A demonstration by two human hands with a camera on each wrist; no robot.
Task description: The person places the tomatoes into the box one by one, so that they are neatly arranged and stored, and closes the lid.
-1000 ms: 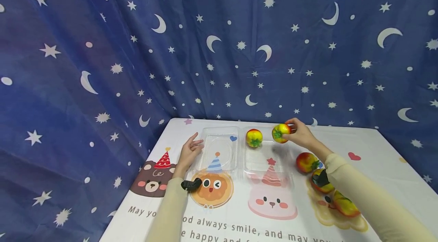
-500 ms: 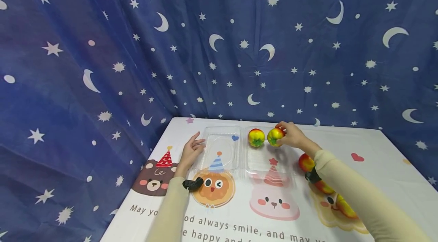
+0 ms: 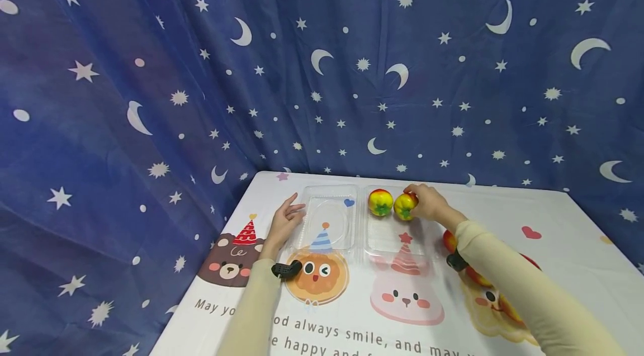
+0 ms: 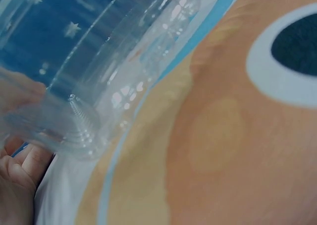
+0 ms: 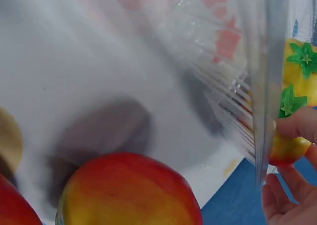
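My right hand (image 3: 431, 203) grips a red-and-yellow fruit (image 3: 404, 207) with a green leafy cap, low inside the right half of a clear plastic clamshell box (image 3: 384, 236). In the right wrist view, the thumb lies by the green cap and the other fingers reach around the far side. A second fruit of the same kind (image 3: 380, 203) sits just left of it in the same half. My left hand (image 3: 283, 224) is at the outer left edge of the box's left half (image 3: 327, 241), fingers relaxed, gripping nothing.
Several more red-and-yellow fruits lie on the white printed tablecloth (image 3: 302, 339) under the right forearm, one fruit (image 5: 129, 190) large in the right wrist view. A dark blue star-and-moon curtain (image 3: 302, 65) hangs behind and left of the table.
My right hand has carried the fruit left and down into the box's right half, beside the other fruit. The left hand keeps its place at the box edge.
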